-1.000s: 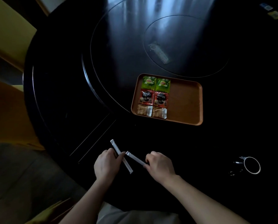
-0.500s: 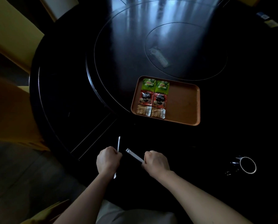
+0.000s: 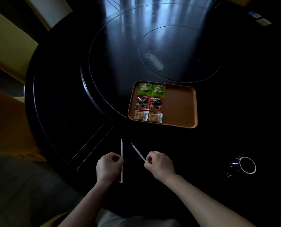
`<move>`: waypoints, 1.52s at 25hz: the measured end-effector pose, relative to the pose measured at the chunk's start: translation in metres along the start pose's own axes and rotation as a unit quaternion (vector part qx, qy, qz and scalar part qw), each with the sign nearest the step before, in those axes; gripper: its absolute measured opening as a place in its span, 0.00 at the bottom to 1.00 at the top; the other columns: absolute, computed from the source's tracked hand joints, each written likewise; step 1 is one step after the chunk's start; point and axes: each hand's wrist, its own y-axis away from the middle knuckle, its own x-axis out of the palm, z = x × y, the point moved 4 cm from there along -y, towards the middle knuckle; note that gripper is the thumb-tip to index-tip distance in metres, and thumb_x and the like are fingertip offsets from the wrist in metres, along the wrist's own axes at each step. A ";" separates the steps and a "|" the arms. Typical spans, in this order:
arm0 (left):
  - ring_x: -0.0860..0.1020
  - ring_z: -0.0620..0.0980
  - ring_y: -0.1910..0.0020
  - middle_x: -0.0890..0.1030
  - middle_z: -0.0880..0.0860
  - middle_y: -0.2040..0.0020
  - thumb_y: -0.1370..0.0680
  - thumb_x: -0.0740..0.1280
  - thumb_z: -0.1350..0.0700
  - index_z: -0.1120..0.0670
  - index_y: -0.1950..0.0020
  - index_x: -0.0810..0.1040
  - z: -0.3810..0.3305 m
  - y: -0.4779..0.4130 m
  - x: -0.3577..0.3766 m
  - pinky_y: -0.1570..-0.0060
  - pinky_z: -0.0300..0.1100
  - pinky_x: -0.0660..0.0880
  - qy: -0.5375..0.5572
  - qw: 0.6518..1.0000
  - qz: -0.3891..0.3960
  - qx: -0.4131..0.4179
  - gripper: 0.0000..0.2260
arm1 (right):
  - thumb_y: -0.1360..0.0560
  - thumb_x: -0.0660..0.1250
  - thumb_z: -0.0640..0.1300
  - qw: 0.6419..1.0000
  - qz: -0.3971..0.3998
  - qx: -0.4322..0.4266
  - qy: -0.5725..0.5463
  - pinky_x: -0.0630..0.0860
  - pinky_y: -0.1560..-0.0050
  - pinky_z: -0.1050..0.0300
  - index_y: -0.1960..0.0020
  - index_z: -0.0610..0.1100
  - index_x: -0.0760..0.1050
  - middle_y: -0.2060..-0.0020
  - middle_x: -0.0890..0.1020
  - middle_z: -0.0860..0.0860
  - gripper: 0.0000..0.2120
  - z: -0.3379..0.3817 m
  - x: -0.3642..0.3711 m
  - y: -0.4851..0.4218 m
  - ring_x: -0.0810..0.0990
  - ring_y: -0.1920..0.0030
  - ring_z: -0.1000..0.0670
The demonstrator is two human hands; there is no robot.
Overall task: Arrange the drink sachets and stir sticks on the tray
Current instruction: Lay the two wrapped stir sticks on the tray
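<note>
An orange tray (image 3: 180,105) lies on the dark round table. Its left half holds two green tea sachets (image 3: 151,90), two red coffee sachets (image 3: 150,104) and two brown sugar sachets (image 3: 147,116), set in neat rows. Its right half is bare. Near the table's front edge, my left hand (image 3: 108,166) grips a white paper-wrapped stir stick (image 3: 121,154) that points straight away from me. My right hand (image 3: 157,164) pinches a second wrapped stir stick (image 3: 137,152) by its near end, and it slants up to the left. The two sticks are apart.
A dark mug with a white rim (image 3: 244,165) stands at the right, near the table edge. A raised turntable with a small clear object (image 3: 153,61) fills the table's middle. Yellow chairs (image 3: 7,46) stand at the left.
The sticks were crossed a second ago. My left hand has turned its stick to point straight ahead, and the two sticks have separated. Both hands stay low near the table's front edge.
</note>
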 end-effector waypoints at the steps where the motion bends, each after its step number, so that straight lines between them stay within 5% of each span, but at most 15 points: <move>1: 0.80 0.41 0.66 0.83 0.45 0.67 0.29 0.74 0.51 0.46 0.66 0.82 -0.007 -0.001 0.001 0.68 0.36 0.71 0.007 1.000 0.004 0.010 0.06 | 0.24 0.65 0.49 1.000 -0.012 0.010 -0.027 0.75 0.57 0.51 0.54 0.44 0.77 0.55 0.80 0.48 0.08 -0.003 -0.008 0.000 0.79 0.56 0.47; 6: 0.82 0.42 0.67 0.84 0.46 0.67 0.29 0.76 0.49 0.48 0.65 0.84 -0.051 -0.008 0.017 0.63 0.46 0.81 0.054 0.996 0.041 0.062 0.07 | 0.26 0.68 0.46 0.986 -0.065 0.076 -0.130 0.77 0.56 0.51 0.59 0.46 0.79 0.61 0.83 0.50 0.05 -0.019 -0.039 -0.005 0.81 0.59 0.50; 10: 0.82 0.42 0.68 0.84 0.45 0.67 0.29 0.76 0.49 0.48 0.65 0.84 -0.103 -0.015 0.033 0.62 0.47 0.82 0.067 0.988 0.073 0.115 0.07 | 0.27 0.70 0.45 0.955 -0.154 0.148 -0.206 0.72 0.65 0.62 0.62 0.46 0.79 0.67 0.82 0.53 0.06 -0.036 -0.076 -0.007 0.79 0.65 0.57; 14: 0.82 0.41 0.66 0.85 0.45 0.66 0.28 0.74 0.49 0.50 0.64 0.85 -0.162 -0.030 0.054 0.59 0.49 0.82 0.044 0.982 0.090 0.158 0.07 | 0.28 0.71 0.45 0.929 -0.235 0.169 -0.231 0.77 0.59 0.54 0.61 0.44 0.81 0.65 0.83 0.51 0.06 -0.063 -0.122 -0.020 0.82 0.61 0.51; 19: 0.83 0.43 0.68 0.85 0.47 0.67 0.27 0.73 0.53 0.53 0.64 0.85 -0.236 -0.055 0.092 0.60 0.50 0.83 0.015 0.973 0.121 0.197 0.07 | 0.27 0.71 0.44 0.916 -0.279 0.173 -0.228 0.76 0.57 0.55 0.60 0.44 0.81 0.64 0.83 0.50 0.05 -0.081 -0.167 -0.059 0.82 0.59 0.49; 30: 0.81 0.49 0.72 0.82 0.51 0.71 0.26 0.69 0.54 0.56 0.69 0.82 -0.289 -0.101 0.156 0.76 0.43 0.75 -0.157 0.961 0.084 0.211 0.12 | 0.26 0.67 0.49 0.934 -0.249 0.252 -0.045 0.78 0.56 0.55 0.54 0.47 0.80 0.55 0.85 0.48 0.07 -0.098 -0.192 -0.125 0.83 0.54 0.46; 32: 0.81 0.49 0.67 0.82 0.50 0.67 0.26 0.69 0.54 0.56 0.65 0.81 -0.286 -0.101 0.157 0.72 0.43 0.75 -0.178 0.955 0.078 0.224 0.09 | 0.25 0.66 0.51 0.941 -0.240 0.239 0.017 0.78 0.55 0.54 0.52 0.47 0.80 0.54 0.84 0.47 0.09 -0.097 -0.191 -0.125 0.83 0.53 0.45; 35: 0.80 0.51 0.57 0.82 0.51 0.54 0.25 0.69 0.54 0.53 0.50 0.81 -0.279 -0.096 0.153 0.63 0.45 0.75 -0.211 0.928 0.070 0.299 0.06 | 0.26 0.68 0.53 0.950 -0.250 0.173 0.068 0.76 0.56 0.53 0.50 0.45 0.76 0.52 0.80 0.47 0.12 -0.095 -0.186 -0.118 0.81 0.52 0.43; 38: 0.74 0.53 0.45 0.78 0.52 0.43 0.24 0.70 0.52 0.51 0.39 0.79 -0.272 -0.090 0.155 0.49 0.46 0.73 -0.306 0.846 0.097 0.426 0.14 | 0.27 0.71 0.52 0.953 -0.259 0.133 0.083 0.75 0.58 0.53 0.51 0.45 0.75 0.53 0.80 0.46 0.12 -0.093 -0.181 -0.116 0.81 0.53 0.43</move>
